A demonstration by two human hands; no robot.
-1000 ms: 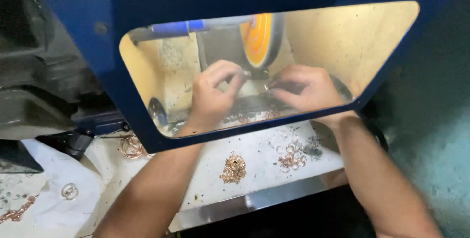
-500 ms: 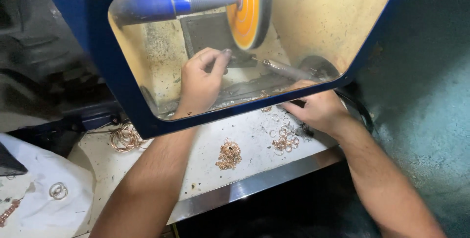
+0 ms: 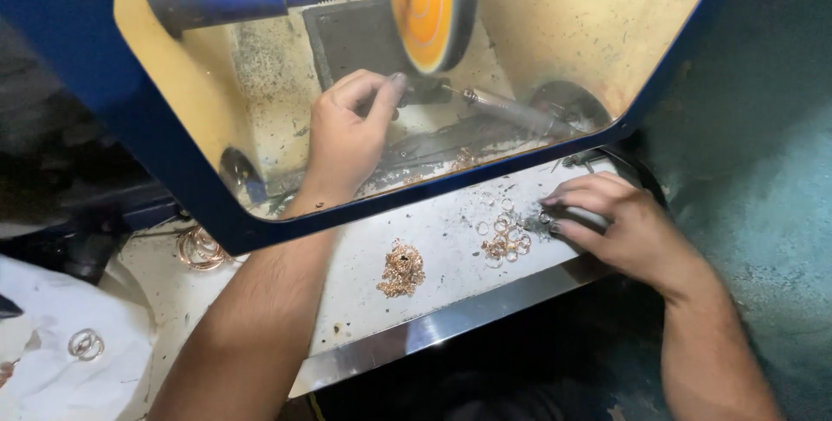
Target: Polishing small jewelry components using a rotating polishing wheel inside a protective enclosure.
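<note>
Right hand [image 3: 628, 230] beside scattered rings [image 3: 504, 242]

Left hand [image 3: 347, 131] raised, fingers pinched together; right hand [image 3: 620, 226] low, flat, fingers outstretched leftward.

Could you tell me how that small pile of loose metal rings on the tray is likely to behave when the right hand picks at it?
The rings look thin and light, so they would probably scatter or slide on the tray. The right hand likely must pinch one at a time.

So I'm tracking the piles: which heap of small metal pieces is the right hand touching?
The right hand fingers the loose rings, not the tangled heap mid-ledge.
</note>
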